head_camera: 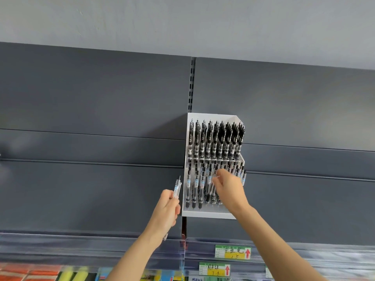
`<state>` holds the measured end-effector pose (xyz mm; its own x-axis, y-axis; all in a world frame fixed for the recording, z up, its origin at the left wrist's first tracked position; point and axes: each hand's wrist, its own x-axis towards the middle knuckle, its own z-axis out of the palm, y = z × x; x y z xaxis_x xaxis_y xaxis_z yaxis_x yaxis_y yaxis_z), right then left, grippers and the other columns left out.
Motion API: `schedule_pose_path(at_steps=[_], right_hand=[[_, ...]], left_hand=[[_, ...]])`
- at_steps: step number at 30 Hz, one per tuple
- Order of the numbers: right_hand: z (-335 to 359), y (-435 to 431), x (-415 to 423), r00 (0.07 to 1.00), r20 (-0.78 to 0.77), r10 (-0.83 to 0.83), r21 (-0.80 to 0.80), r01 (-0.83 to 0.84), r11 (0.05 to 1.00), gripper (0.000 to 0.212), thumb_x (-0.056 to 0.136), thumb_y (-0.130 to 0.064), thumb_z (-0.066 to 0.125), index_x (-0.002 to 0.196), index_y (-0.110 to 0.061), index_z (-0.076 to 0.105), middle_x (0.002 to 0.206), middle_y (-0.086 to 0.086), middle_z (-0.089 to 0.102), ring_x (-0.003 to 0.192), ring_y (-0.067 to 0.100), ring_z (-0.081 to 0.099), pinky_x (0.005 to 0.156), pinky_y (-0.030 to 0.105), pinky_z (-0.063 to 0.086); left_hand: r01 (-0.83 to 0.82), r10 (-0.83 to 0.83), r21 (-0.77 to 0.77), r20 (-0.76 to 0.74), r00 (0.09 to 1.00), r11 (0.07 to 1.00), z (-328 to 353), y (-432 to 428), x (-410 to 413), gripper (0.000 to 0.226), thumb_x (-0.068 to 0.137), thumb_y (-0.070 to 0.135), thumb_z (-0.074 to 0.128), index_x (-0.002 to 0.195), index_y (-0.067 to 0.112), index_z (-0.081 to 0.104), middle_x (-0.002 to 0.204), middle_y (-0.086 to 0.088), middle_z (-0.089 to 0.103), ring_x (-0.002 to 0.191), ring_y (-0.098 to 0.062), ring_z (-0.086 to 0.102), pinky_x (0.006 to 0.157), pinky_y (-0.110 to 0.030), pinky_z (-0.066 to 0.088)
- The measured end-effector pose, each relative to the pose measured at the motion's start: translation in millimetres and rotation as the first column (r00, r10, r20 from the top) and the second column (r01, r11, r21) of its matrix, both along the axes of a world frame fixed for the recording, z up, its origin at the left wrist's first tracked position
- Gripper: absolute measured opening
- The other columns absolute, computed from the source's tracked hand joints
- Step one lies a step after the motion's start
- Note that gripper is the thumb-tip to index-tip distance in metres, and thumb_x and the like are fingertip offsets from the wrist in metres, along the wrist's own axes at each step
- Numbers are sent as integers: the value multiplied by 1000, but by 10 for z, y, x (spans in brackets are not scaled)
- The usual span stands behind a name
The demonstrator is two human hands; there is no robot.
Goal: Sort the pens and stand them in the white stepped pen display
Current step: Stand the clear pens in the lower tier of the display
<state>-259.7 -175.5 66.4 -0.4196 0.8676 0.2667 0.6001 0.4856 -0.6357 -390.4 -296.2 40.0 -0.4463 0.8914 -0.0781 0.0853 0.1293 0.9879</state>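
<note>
i held the clear pens (177,186) upright in my left hand (168,209) — grip closed round them, just beside the white stepped display (203,212), ready to feed. my right hand (228,186) reached among the lower-tier pens (195,185) — i could not tell its grip.

Display: I see the display (211,214) against the back panel (101,98), right of centre;
Steps: upper pens (217,138) stand in a row behind and above the lower pens (195,185);
Left side: left hand (168,207) just beside the display, held pens (177,187) sticking up from it;
Right side: right hand (227,185) before the lower pens, fingers among them;
Tags: price tags (233,252) below the display.
</note>
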Motion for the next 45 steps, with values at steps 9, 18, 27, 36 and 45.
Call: schedule_pose_path(at_steps=[9, 18, 27, 36, 45], right_hand=[[-138, -38, -74, 997, 51, -56, -60, 59, 996, 26, 96, -17, 47, 117, -3, 54, 100, 11, 66, 80, 23, 62, 78, 37, 52], [-74, -67, -22, 995, 92, -46, -64, 52, 997, 23, 96, -19, 48, 113, -5, 55, 105, 10, 66, 87, 23, 62, 73, 27, 47], [29, -143, 119, 997, -19, -72, -46, 71, 996, 22, 92, -19, 54, 105, -7, 67, 98, 5, 72, 90, 21, 66, 84, 36, 54], [144, -223, 202, 992, -122, -21, -38, 16, 999, 22, 93, -14, 52, 105, -9, 70, 97, 1, 70, 82, 7, 59, 77, 14, 44], [225, -299, 212, 974, -226, 27, -81, -46, 996, 19, 92, -19, 56, 98, -10, 71, 84, -7, 66, 76, 0, 59, 66, 8, 42]], left_hand=[[-71, 73, 82, -30, 997, 994, -28, -7, -42, 13, 94, 5, 47, 96, 11, 58, 83, 0, 53, 75, -9, 53, 64, -18, 51], [-66, 65, 107, 14, 998, 992, 59, 30, 28, 26, 91, -1, 50, 81, 18, 64, 76, -5, 61, 74, -16, 56, 68, -25, 48], [-44, 41, 101, 31, 999, 994, 89, 115, 97, 25, 88, 0, 55, 83, 20, 68, 82, -5, 70, 78, -16, 64, 79, -30, 53], [1, -20, 130, 144, 989, 992, 229, 148, 225, 25, 87, -2, 57, 79, 19, 67, 75, 0, 70, 70, -12, 65, 61, -16, 54], [-3, -9, 109, 103, 995, 994, 242, 162, 259, 14, 81, 0, 67, 93, 6, 69, 74, -3, 68, 66, -13, 62, 59, -22, 53]])
